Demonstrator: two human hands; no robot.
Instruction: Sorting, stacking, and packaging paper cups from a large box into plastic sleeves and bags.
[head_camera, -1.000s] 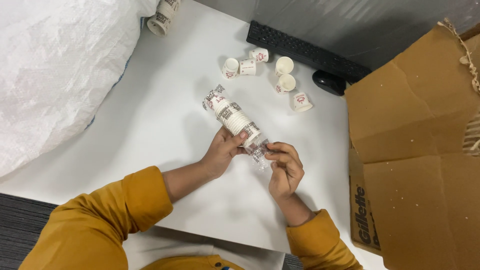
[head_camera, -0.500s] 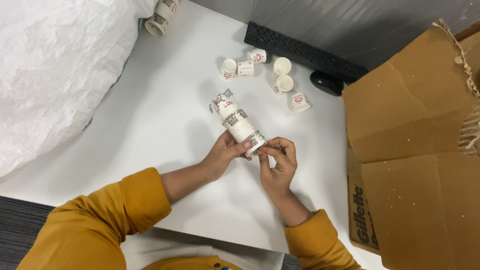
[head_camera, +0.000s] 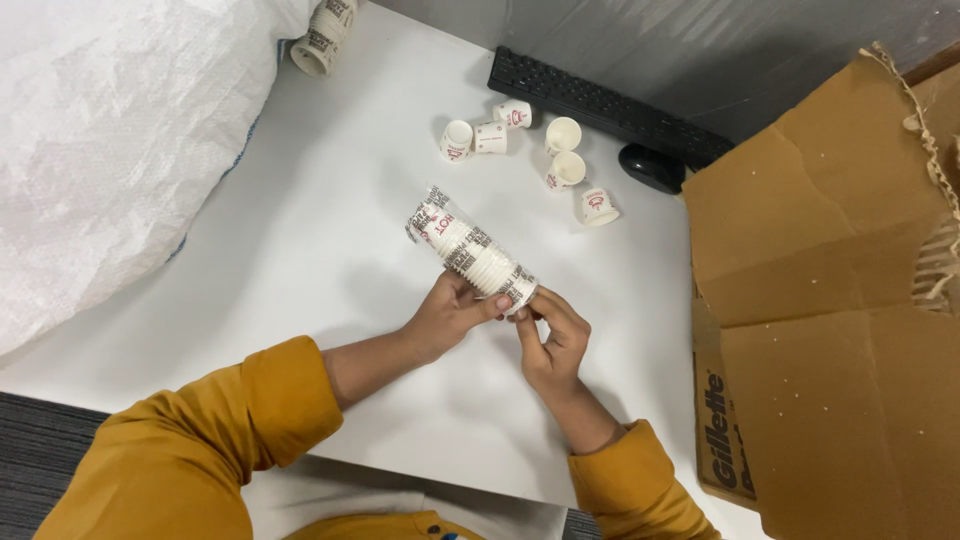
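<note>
Since a second ago the stack of paper cups (head_camera: 470, 252) has lifted slightly and both hands have drawn closer together at its near end. At far left lies a large white woven sack (head_camera: 110, 140). The stack rests slanted above the white table (head_camera: 300, 230), apparently steadied for working at its end. The left hand (head_camera: 448, 318) curls around it from below; the right hand (head_camera: 552, 340) pinches the rim. Beyond lie loose cups (head_camera: 560, 170), a keyboard (head_camera: 600, 100), and flattened cardboard (head_camera: 830, 300) at right.
</note>
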